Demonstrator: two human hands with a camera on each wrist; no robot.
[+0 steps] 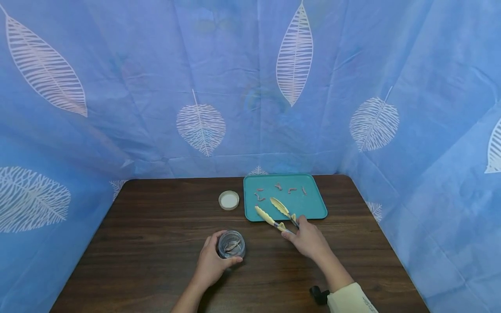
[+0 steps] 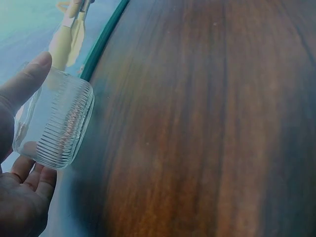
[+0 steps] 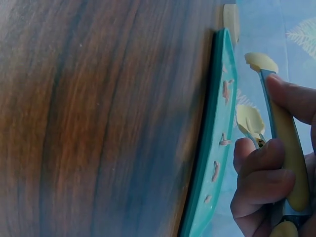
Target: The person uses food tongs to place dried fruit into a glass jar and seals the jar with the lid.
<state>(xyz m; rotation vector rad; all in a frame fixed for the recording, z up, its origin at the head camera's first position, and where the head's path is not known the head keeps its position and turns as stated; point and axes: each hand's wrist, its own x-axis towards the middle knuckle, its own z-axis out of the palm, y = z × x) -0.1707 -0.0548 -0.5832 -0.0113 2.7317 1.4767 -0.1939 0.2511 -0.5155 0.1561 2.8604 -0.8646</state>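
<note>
Near the table's middle my left hand point(image 1: 210, 264) holds a clear glass jar point(image 1: 237, 238), with thumb and fingers around its sides. Inside lies a thin pale-brown and pinkish strip point(image 1: 233, 246). In the left wrist view the jar point(image 2: 66, 118) shows ribbed walls. To the right, my right hand point(image 1: 311, 241) grips a pair of tongs point(image 1: 264, 215) with cream tips and metal arms. Their tips stand apart with nothing visible between them, over the near edge of a teal tray point(image 1: 313, 211). Several pink, worm-like pieces point(image 1: 292, 190) are scattered on that tray.
A round lid point(image 1: 228, 200) with a white inside lies left of the tray on the dark wooden table point(image 1: 156, 243). Blue leaf-patterned cloth point(image 1: 242, 130) hangs along the back and sides. Beside the right sleeve is a small black object point(image 1: 318, 295).
</note>
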